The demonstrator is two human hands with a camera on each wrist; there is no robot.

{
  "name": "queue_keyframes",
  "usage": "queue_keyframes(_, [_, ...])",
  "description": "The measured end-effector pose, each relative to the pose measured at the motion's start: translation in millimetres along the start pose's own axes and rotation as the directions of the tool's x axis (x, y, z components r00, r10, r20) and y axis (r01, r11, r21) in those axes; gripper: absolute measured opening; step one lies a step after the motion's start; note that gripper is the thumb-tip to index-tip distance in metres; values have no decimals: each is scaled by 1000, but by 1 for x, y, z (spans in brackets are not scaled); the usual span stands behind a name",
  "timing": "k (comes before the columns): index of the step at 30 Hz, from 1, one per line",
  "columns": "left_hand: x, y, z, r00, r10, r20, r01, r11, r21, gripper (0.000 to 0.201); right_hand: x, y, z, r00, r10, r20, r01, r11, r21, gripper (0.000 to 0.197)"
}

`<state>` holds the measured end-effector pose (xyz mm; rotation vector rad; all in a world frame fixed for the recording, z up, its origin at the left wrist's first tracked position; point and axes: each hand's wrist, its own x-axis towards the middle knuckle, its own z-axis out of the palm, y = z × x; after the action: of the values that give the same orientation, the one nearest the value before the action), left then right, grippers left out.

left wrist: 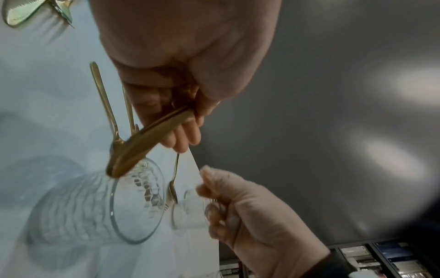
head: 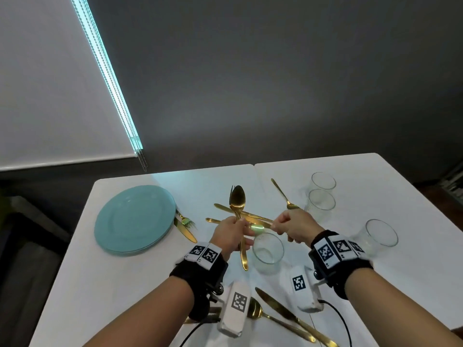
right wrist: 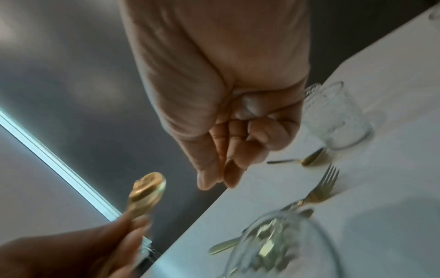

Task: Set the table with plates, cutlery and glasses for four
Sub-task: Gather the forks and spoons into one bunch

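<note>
Both hands raised over table [head: 375, 284] centre, gold cutlery held between them.

Left hand [head: 230, 232] fist-curled round a gold spoon [head: 238, 196]: long axis 12–6 o'clock, bowl at 12, glossy, handle end below the fist; a fork appears bundled behind it. Right hand [head: 294, 225] fingers curled, thumb and forefinger pinching the end of a gold knife [head: 258, 227] running 3–9 o'clock; its blade tip reaches the left hand. More gold cutlery lies crossed beneath. Teal plates [head: 135, 219] stacked at 9 o'clock; a clear glass [head: 268, 250] just below the hands.
</note>
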<state>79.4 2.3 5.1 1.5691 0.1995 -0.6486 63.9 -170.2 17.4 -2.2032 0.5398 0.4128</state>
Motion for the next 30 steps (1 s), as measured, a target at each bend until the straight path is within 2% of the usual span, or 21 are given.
queue_keyframes(2, [7,4,-6,1000,3,-24,-3,1000,-3,22,18,5,-15,997,-5,-72,-5,989,-145,5])
queue_keyframes(5, [18,10,-14,997,11,-81,-10,1000,7,21,50,11,-30,996,-19,-88,-13,940,-340,7])
queue_keyframes(7, [24,14,-19,993,5,-116,-3,1000,19,22,69,12,-32,998,-28,-48,4,897,-442,3])
queue_keyframes(14, [48,17,-31,975,-49,-214,60,997,42,14,116,11,0,991,-34,128,114,711,-694,28])
queue_keyframes(19, [58,18,-30,973,-88,-215,105,992,70,15,133,18,19,984,-23,178,154,618,-771,30])
queue_keyframes(23, [63,20,-30,975,-101,-198,118,990,75,15,139,23,23,984,25,174,123,610,-783,27])
queue_keyframes(30, [73,23,-27,975,-75,-210,107,984,145,16,144,28,17,984,24,177,126,608,-784,26])
